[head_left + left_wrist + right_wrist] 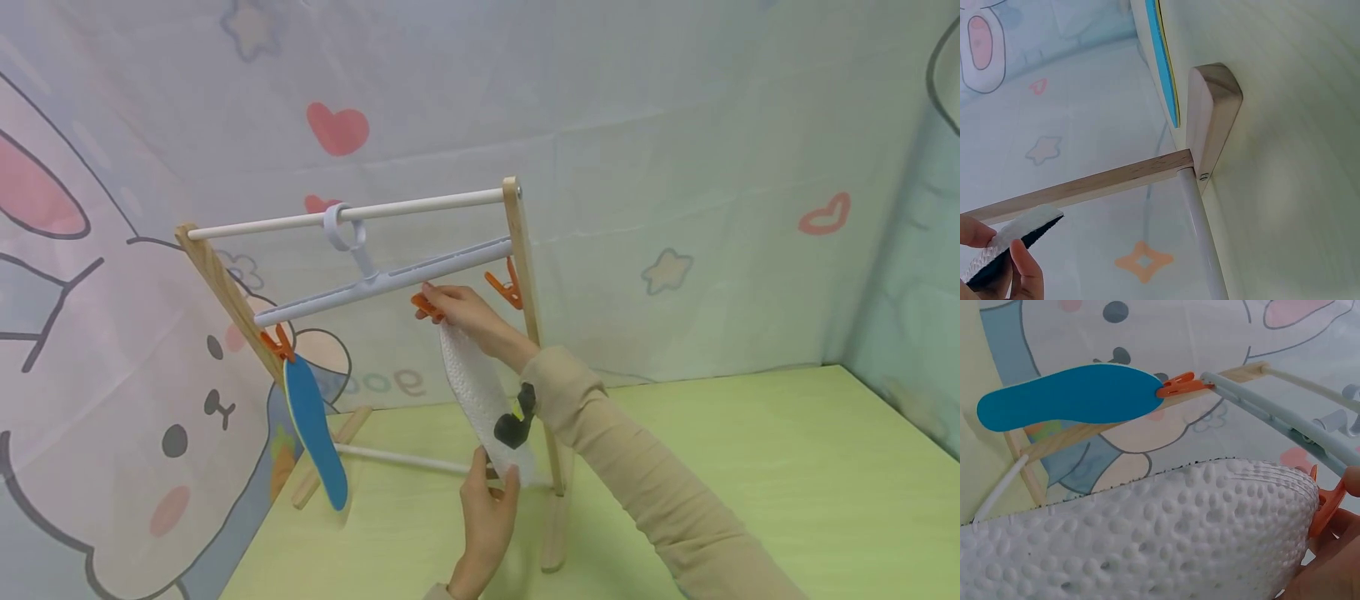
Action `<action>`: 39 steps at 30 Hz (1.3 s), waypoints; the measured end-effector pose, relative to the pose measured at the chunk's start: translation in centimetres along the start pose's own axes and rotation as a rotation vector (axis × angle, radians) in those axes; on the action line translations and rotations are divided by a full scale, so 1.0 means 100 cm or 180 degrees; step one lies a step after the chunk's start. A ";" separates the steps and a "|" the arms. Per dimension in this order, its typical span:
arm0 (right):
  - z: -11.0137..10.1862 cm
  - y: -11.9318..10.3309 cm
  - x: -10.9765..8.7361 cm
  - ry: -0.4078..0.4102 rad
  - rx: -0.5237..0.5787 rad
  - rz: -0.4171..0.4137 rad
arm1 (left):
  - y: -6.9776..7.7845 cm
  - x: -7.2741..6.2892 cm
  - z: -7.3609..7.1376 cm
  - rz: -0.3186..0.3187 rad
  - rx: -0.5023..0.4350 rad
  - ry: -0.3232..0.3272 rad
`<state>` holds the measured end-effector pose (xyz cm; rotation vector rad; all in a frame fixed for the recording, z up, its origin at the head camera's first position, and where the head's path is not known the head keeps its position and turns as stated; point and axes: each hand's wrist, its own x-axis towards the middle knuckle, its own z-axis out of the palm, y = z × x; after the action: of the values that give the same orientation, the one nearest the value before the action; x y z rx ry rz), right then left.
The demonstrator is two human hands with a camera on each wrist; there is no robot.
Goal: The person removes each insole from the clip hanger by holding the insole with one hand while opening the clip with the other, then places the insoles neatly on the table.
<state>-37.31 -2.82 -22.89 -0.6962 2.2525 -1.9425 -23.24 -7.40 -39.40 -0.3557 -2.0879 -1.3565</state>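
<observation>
A white insole (472,379) with a dimpled face hangs slantwise between my two hands. Its upper end is in the jaws of an orange clothespin (1329,503), which my right hand (468,321) pinches just below the pale hanger (390,282). Lower down, my left hand (487,508) pinches the insole's bottom end between thumb and fingers; the left wrist view shows a dark underside on this insole (1022,234). To the left, a blue insole (313,429) dangles from another orange clothespin (279,343) at the hanger's left end.
The hanger's ring hook (345,227) loops over the white top rod (427,205) of a wooden rack. A third orange clothespin (506,287) is at the hanger's right end, beside the rack's right post (522,250). The rack stands on a light green table (720,450) before a printed cloth backdrop.
</observation>
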 end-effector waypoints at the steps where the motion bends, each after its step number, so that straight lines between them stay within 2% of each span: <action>1: 0.000 0.000 0.000 0.0004 0.0029 0.0024 | 0.000 0.000 -0.001 -0.0006 -0.0001 -0.0005; 8: 0.001 -0.002 0.002 0.0044 0.0319 0.0168 | -0.001 0.000 -0.004 0.0009 -0.0030 -0.0032; 17: -0.001 -0.002 0.001 0.0098 0.0462 0.0193 | -0.002 0.000 -0.005 0.0074 0.0003 -0.0018; 24: -0.003 -0.001 0.000 0.0109 0.0595 0.0206 | -0.036 -0.003 0.005 0.0153 0.0015 0.0002; 31: -0.004 -0.002 0.000 0.0150 0.0791 0.0256 | -0.037 -0.003 0.005 0.0102 0.0111 0.0045; 39: -0.003 -0.003 0.000 0.0249 0.0823 0.0273 | -0.039 -0.001 0.005 0.0047 0.0201 0.0104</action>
<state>-37.30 -2.58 -22.57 -0.4920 1.9817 -2.1980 -25.39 -8.66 -42.44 -0.3197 -2.0919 -1.2762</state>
